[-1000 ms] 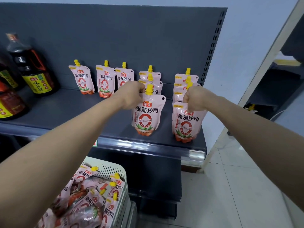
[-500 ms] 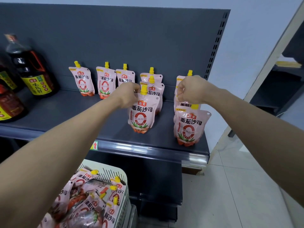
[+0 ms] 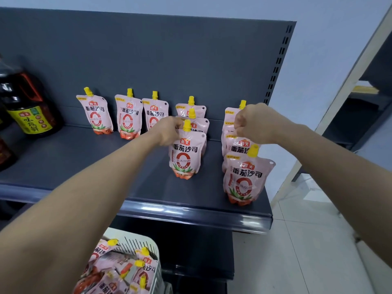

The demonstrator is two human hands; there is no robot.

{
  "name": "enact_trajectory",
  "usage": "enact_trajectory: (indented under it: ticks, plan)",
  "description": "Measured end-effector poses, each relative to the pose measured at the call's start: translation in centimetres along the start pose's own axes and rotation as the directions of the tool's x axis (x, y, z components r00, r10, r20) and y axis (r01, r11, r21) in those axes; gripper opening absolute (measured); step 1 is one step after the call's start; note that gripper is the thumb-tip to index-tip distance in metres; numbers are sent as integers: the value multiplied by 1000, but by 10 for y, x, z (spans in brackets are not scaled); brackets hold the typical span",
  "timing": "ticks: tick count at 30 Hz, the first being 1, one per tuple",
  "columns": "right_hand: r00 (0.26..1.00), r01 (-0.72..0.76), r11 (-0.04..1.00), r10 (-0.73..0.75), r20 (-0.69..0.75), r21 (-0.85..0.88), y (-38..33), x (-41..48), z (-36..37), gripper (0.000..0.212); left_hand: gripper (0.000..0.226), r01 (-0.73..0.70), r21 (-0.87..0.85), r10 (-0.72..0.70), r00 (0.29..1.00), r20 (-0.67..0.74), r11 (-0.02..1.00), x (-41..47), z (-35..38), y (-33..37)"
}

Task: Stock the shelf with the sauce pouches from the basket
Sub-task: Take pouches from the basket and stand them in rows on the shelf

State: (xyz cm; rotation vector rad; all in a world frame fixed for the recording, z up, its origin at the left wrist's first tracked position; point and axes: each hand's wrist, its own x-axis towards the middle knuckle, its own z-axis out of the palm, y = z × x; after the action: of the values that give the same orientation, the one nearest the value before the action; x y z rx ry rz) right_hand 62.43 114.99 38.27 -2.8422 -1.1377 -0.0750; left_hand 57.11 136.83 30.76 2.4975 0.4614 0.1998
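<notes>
Pouches upright on the shelf (image 3: 63, 162): three in a back row at left, three in a middle file, at least three in the right file; more lie heaped in the basket (image 3: 135, 244). Left hand (image 3: 169, 130) pinches the top corner of the front middle pouch (image 3: 186, 154) beside its yellow cap — right hand (image 3: 252, 122) is curled at the second right-file pouch (image 3: 235, 146), grip hidden. The front right pouch (image 3: 244, 179) stands free near the shelf's front lip; bare shelf lies between the files and leftward toward two dark bottles (image 3: 29, 107).

The front right pouch (image 3: 246, 177), gripped a second ago, is now released by the right hand (image 3: 253, 124), which is raised to the pouch behind (image 3: 237, 146). The centre pouch (image 3: 185, 154) is set further back.
</notes>
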Motion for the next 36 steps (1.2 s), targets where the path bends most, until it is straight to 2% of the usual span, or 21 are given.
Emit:
enact_trajectory:
  ticks: [4,11,14,18,22,24,29,31,34,36]
  plan:
    - [1000,-1,1000,1,-3,0,1,4,2,29,23,33,-33,-32,999,31,999,11,0,-6]
    - [1000,-6,999,5,23,45,-6,7,3,26,17,23,-111,-20,999,26,994,17,3,-9]
    - [1000,-1,999,0,28,39,-11,5,1,25,23,20,-107,-15,999,46,994,17,1,-10]
    - [1000,12,1000,-12,23,0,-22,0,-3,27,36,-13,-71,14,1000,6,997,8,-3,-12]
    - [997,72,995,-74,-21,-75,-45,-7,-5,25,33,-52,125,73,983,-167,991,-20,-20,-10]
    - [989,141,987,-145,-44,-76,-66,-11,-2,25,33,-77,232,127,970,-209,970,-41,-34,-15]
    - [919,394,917,-390,65,-65,-142,-26,41,23,25,-157,379,219,967,-128,912,-124,-49,-63]
    - [873,475,880,-468,136,-24,-175,-34,73,19,21,-120,428,166,983,-72,896,-160,-44,-97]
    - [806,548,836,-534,257,19,-220,-47,121,7,20,-7,453,-6,1000,27,891,-211,-31,-151]
    - [765,576,817,-551,333,27,-245,-55,152,22,22,98,442,-145,987,75,892,-241,-24,-182]
